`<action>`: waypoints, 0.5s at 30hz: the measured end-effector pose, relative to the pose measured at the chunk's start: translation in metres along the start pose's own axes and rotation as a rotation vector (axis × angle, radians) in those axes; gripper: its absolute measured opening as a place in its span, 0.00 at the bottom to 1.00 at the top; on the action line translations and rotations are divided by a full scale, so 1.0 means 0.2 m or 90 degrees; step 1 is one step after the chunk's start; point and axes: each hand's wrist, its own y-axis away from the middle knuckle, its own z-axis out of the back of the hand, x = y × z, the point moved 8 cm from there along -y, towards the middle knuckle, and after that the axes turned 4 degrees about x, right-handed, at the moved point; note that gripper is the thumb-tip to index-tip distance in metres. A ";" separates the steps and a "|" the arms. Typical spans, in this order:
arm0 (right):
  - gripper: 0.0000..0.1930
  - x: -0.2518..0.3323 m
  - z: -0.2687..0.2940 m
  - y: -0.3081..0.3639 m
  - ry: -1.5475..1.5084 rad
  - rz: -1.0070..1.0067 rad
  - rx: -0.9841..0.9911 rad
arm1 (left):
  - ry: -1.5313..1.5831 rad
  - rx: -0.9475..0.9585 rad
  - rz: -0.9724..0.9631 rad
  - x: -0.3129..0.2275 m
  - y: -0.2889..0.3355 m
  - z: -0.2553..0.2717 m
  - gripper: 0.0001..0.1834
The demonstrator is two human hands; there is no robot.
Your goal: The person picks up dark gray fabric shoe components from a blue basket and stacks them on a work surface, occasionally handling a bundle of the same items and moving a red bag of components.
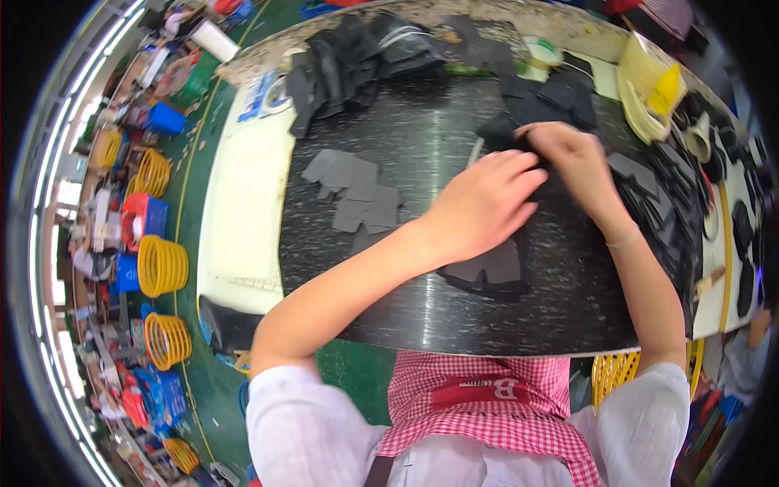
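Both my hands are over the middle of the dark speckled work board. My left hand (pixel 491 199) has its thumb apart from its loosely bent fingers, which point toward my right hand. Nothing shows in its grip. Below it lies a grey cut piece (pixel 495 264) with a notched edge, on top of a black one. My right hand (pixel 572 158) is curled, its fingertips closed at a black sheet piece (pixel 497 127). Motion blur and the fingers hide part of that piece. A thin pale stick (pixel 475 152) lies just left of it.
Grey cut pieces (pixel 357 195) lie on the left of the board (pixel 324 280). Black pieces are heaped at the back (pixel 349 69), with dark stacks (pixel 661 203) on the right. A clear tub (pixel 647 89) holds something yellow. A roll of tape (pixel 544 53) stands at the back.
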 end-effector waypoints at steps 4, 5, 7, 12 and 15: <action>0.14 0.57 0.10 0.34 0.262 0.286 -0.221 | 0.112 0.058 0.136 0.21 -0.03 -0.07 0.17; 0.13 0.61 -0.05 0.44 0.367 0.334 -0.086 | 0.101 0.056 0.154 0.23 0.02 -0.02 0.17; 0.16 0.50 -0.35 0.55 0.323 0.373 0.189 | 0.187 -0.030 0.131 0.23 0.10 0.15 0.13; 0.16 0.53 -0.41 0.39 0.300 0.348 0.196 | -0.256 0.102 0.149 0.36 0.44 0.55 0.11; 0.14 0.61 -0.64 0.19 0.295 0.454 0.193 | -0.236 0.209 0.166 0.48 0.55 0.58 0.13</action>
